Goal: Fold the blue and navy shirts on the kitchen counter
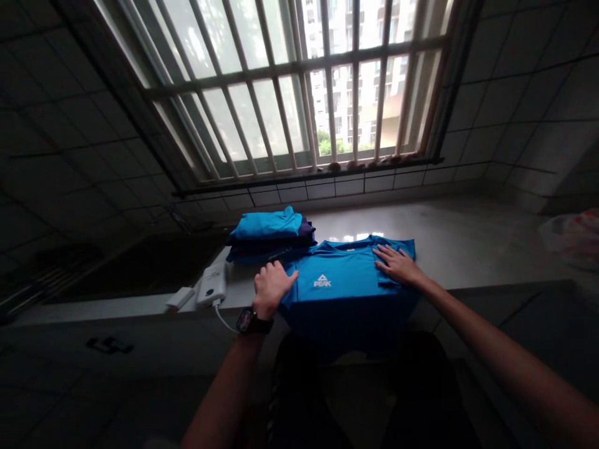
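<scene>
A blue T-shirt [349, 271] with a white PEAK logo lies across the counter, collar toward the window. Its lower part hangs over the front edge. My right hand [397, 265] rests flat on the shirt's right shoulder, fingers stretched out. At the left sleeve side is my left hand [274, 287], its thumb spread out over the fabric and its fingers slightly bent. A dark watch sits on my left wrist. Just behind that hand stands a stack of folded clothes [271, 227], bright blue on top and darker below.
A white power bank [213, 284] with a cable lies left of my left hand, beside a small white block [180, 298]. Farther left is a dark sink [140, 262]. A barred window [299, 81] rises behind the counter [458, 231]. A plastic bag [573, 237] sits far right.
</scene>
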The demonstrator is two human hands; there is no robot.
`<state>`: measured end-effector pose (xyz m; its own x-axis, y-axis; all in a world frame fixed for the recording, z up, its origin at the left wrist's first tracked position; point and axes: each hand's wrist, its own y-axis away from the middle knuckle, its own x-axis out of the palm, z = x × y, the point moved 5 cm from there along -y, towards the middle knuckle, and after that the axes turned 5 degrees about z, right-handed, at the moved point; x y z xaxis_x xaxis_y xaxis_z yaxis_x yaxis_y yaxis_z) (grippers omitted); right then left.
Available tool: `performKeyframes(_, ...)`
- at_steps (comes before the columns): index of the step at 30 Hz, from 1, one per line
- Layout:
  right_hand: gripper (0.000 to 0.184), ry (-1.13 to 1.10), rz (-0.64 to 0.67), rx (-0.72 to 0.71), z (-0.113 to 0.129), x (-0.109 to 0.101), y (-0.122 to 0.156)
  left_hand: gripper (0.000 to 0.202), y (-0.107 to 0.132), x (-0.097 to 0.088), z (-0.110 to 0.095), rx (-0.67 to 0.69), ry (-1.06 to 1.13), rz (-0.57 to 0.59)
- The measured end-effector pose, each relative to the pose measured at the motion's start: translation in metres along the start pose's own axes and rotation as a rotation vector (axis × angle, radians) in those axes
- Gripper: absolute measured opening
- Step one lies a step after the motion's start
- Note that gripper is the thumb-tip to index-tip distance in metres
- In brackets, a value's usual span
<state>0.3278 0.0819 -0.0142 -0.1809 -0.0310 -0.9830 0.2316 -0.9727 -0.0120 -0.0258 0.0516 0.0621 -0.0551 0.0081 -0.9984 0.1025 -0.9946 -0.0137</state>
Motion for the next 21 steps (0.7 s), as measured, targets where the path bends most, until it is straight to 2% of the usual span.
performKeyframes(2,0.058,-0.012,-0.005,-0.002,-0.002,0.002,-0.002,0.064,-0.006,0.010,0.027,0.047,0.024,0.166)
performKeyframes(3,0.058,-0.020,-0.011,-0.005,-0.003,0.003,-0.002,0.059,-0.009,0.014,0.037,0.099,0.049,0.214)
performKeyframes(4,0.058,-0.030,-0.019,-0.011,-0.003,0.003,-0.003,0.048,-0.013,0.016,0.046,0.137,0.081,0.230)
performKeyframes(6,0.057,-0.052,-0.034,-0.019,-0.003,0.004,-0.003,0.029,-0.020,0.016,0.063,0.125,0.136,0.211)
performKeyframes(9,0.057,-0.071,-0.049,-0.014,-0.002,0.002,-0.002,0.025,-0.030,0.013,0.083,0.002,0.146,0.160)
performKeyframes(13,0.058,-0.062,-0.040,-0.007,0.001,0.000,0.000,0.029,-0.036,0.010,0.096,-0.071,0.136,0.144)
performKeyframes(16,0.059,-0.047,-0.023,0.004,0.002,-0.002,0.001,0.038,-0.041,0.011,0.102,-0.036,0.150,0.166)
performKeyframes(18,0.060,-0.041,-0.023,0.004,0.003,-0.002,0.002,0.041,-0.044,0.013,0.104,0.020,0.209,0.244)
performKeyframes(21,0.059,-0.039,-0.033,0.000,0.003,-0.002,0.002,0.035,-0.048,0.016,0.106,0.071,0.317,0.411)
